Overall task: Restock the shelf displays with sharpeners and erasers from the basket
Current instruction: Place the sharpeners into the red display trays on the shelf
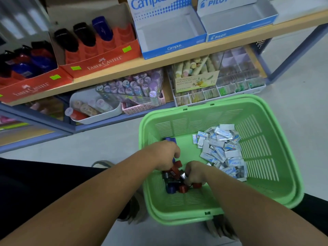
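Head view: looking down into a green basket (266,110) on the floor at lower right of the frame, with a shelf (159,59) across the top.
Sharpeners (174,183): red, blue and dark ones, heaped in the basket's near-left corner under both hands.
Erasers (221,150): white-and-blue wrapped, piled in the basket's right half, just beside the sharpeners, no hand on them.
Left hand (166,153): centre of the frame, fingers curled down into the heap and closed on what looks like a red sharpener; how many are held is hidden by the knuckles.
Right hand (194,174): just beside the left, fingers curled round sharpeners, a red one peeking out beneath the palm.
Faber-Castell display boxes (104,59): red, upper left on the shelf, some slots holding black and blue sharpeners, the slots at the right end bare.
Campus box (168,32): top centre, open, nothing visible inside.
Pilot box (237,20): top right, open, likewise bare.
Step in hand: probably gathering a handful of sharpeners for the red boxes.
Doing it well: take only as many as sit firmly in each hand; lift clear of the basket wall before swinging toward upper left; seat each one upright in a bare slot, facing the same way as those already standing; leave the erasers for the Campus and Pilot boxes, sorted by printed brand.
Risk: small smooth pieces slipping from an overfull grip onto the floor.
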The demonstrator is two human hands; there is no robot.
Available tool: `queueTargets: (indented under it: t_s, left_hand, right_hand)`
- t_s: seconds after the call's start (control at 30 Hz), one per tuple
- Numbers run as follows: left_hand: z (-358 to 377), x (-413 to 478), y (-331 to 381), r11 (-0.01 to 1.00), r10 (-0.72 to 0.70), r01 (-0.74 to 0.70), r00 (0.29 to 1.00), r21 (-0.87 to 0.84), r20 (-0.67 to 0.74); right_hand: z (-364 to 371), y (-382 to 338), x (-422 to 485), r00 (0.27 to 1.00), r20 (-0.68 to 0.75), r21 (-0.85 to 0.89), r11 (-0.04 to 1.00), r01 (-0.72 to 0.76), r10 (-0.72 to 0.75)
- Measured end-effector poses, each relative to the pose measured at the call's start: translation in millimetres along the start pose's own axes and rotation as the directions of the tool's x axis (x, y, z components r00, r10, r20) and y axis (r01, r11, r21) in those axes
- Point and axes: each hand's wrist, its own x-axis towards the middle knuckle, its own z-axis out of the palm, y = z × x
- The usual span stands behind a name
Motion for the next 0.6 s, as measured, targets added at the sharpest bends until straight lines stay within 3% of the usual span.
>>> queueTargets:
  t_s: [0.13,0.4,0.6]
  left_hand:
    - [12.9,2.9,3.4,0.989,-0.033,0.035,0.999,-0.144,0.014]
    - [18.5,7.5,-2.9,0.985,-0.075,0.073,0.997,-0.153,-0.01]
    - [39.2,20.7,5.6,0.994,-0.053,0.051,0.998,0.092,0.024]
  right_hand:
    - [4.7,0.2,2.9,0.999,-0.035,0.129,0.992,0.008,-0.003]
    - [2.8,3.3,1.9,1.0,-0.007,0.141,0.99,0.015,-0.014]
    - [-10.9,13.4,-5.0,0.997,-0.063,0.326,0.945,-0.016,0.038]
